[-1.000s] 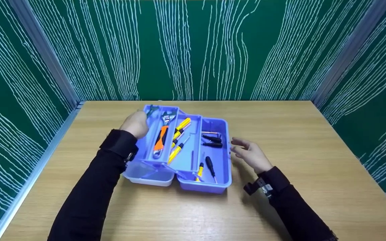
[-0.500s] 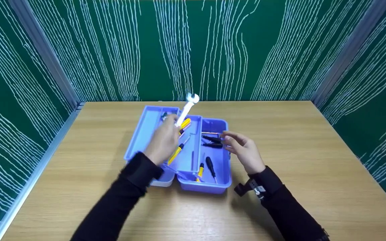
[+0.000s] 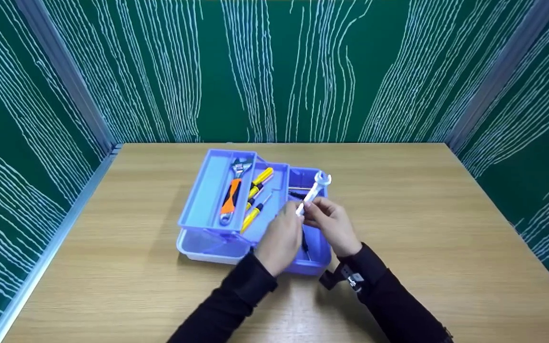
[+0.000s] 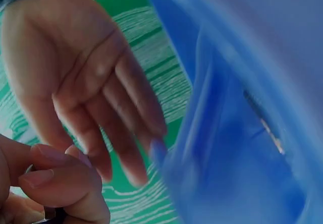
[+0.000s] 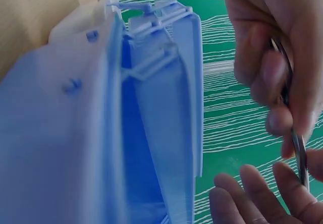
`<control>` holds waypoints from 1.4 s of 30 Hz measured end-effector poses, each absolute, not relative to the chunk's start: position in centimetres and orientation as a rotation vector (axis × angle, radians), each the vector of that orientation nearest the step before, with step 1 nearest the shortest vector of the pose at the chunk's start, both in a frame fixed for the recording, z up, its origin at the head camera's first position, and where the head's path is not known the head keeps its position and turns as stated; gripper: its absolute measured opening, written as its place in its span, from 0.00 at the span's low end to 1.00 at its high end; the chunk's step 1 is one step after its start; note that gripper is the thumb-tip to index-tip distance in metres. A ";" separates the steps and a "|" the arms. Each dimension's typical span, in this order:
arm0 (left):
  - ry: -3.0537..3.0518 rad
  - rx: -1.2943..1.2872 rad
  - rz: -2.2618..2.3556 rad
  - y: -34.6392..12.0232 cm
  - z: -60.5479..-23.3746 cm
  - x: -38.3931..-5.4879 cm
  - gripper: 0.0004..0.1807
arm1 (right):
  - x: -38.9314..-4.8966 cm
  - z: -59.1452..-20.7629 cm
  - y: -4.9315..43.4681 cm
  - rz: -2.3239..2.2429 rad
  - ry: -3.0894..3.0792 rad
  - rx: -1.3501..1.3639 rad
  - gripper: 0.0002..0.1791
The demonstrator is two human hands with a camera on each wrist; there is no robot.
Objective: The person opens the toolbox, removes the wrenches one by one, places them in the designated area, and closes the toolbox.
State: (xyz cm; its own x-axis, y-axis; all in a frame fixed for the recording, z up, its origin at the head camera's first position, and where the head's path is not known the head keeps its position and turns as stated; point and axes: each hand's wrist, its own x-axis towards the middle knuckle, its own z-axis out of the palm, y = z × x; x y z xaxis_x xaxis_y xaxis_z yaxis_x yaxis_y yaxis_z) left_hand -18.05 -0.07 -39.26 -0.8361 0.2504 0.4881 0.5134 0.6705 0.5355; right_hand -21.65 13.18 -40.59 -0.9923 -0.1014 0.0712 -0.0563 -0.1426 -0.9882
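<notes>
My left hand [image 3: 280,241] grips a silver open-ended wrench [image 3: 313,189] by its lower part, over the right side of the purple toolbox [image 3: 315,267]. The wrench tilts up, its head pointing away and to the right. At its shaft, my right hand [image 3: 337,227] pinches the wrench between thumb and index finger. In the right wrist view, the wrench [image 5: 300,156] runs edge-on from the curled left hand [image 5: 272,77] to the right hand's fingers [image 5: 285,183]; the other right fingers are loosely extended. The left wrist view shows the right palm [image 4: 75,57] above the left fingers [image 4: 65,183].
An adjustable wrench [image 3: 230,197] with an orange and black handle lies in the toolbox's upper tray [image 3: 203,190]. Several yellow-handled screwdrivers [image 3: 251,219] lie in the middle tray. A black screwdriver [image 3: 305,245] is partly hidden in the bottom. Wooden table [image 3: 127,214] surrounds the box.
My left hand has lifted the wrench from the upper left tray and carried it right, across the box. The right hand has moved slightly left and taken hold of the wrench.
</notes>
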 end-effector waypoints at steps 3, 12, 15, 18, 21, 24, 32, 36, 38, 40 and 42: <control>-2.498 -0.548 -0.943 0.7 -39.8 -17.8 0.09 | -21.5 -40.7 13.2 -2.360 2.044 -0.149 0.08; -2.521 -0.569 -1.006 0.6 -39.6 -17.7 0.10 | -21.3 -40.3 14.4 -2.394 2.001 -0.139 0.09; -2.508 -0.618 -1.025 -0.3 -39.1 -17.8 0.12 | -21.6 -40.1 15.2 -2.372 2.015 -0.148 0.09; -2.466 -0.640 -1.018 -1.5 -38.6 -18.1 0.15 | -22.0 -40.1 16.2 -2.363 2.026 -0.145 0.10; -2.445 -0.636 -0.992 -3.1 -38.1 -18.3 0.18 | -22.5 -40.1 17.4 -2.355 2.059 -0.120 0.10; -2.438 -0.608 -0.940 -5.1 -37.5 -18.5 0.21 | -23.1 -40.1 18.9 -2.322 2.128 -0.095 0.11; -2.474 -0.410 -0.866 -11.9 -36.7 -19.8 0.26 | -25.1 -40.5 23.7 -2.105 2.392 -0.016 0.15; -2.541 -0.272 -0.923 -15.0 -37.4 -20.7 0.30 | -25.9 -41.4 25.8 -1.969 2.509 0.014 0.15; -2.577 -0.215 -0.945 -16.1 -37.9 -21.1 0.31 | -26.2 -41.8 26.6 -1.901 2.542 0.042 0.16; -2.610 -0.175 -0.982 -16.9 -38.4 -21.3 0.31 | -26.4 -42.2 27.2 -1.822 2.568 0.066 0.18; -2.648 -0.141 -1.019 -17.4 -38.8 -21.4 0.31 | -26.6 -42.6 27.7 -1.722 2.618 0.083 0.20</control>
State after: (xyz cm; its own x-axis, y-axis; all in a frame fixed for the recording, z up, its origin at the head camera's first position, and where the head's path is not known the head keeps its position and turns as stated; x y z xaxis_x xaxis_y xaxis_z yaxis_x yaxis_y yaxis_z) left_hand -21.37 -17.39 -38.82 -0.9503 -0.0162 0.3109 0.1965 0.7435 0.6392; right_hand -26.60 27.75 -42.63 -0.9986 0.0406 -0.0348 0.0480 0.3953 -0.9173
